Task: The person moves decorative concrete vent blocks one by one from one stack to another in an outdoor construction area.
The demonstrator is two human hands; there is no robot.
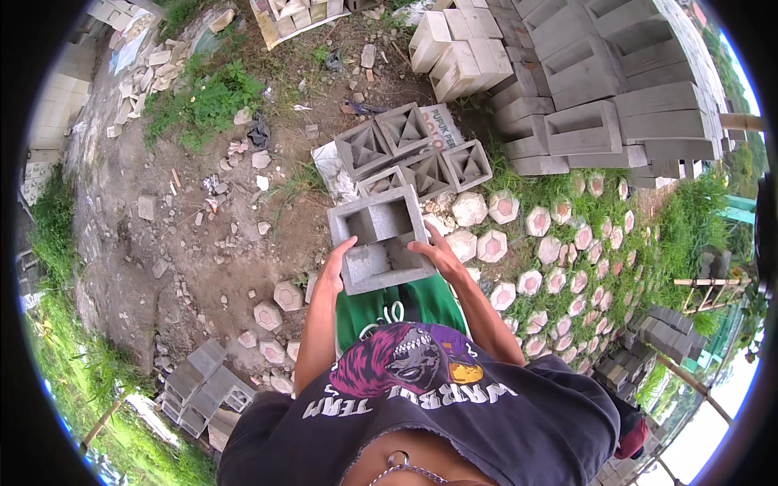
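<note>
Both hands clasp a grey hollow concrete block (381, 239) held out at waist height, the left hand (332, 271) wrapped round its left edge and the right hand (438, 255) flat against its right side. Below lie bare dirt, more patterned vent blocks (413, 150) on a sack, hexagonal pavers (535, 251) in grass and stacked blocks (600, 89). The fingers beneath the block are hidden.

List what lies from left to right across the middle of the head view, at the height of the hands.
Bare dirt with stone rubble → left hand → grey hollow concrete block → right hand → hexagonal pavers in grass → stacked dark blocks.
</note>
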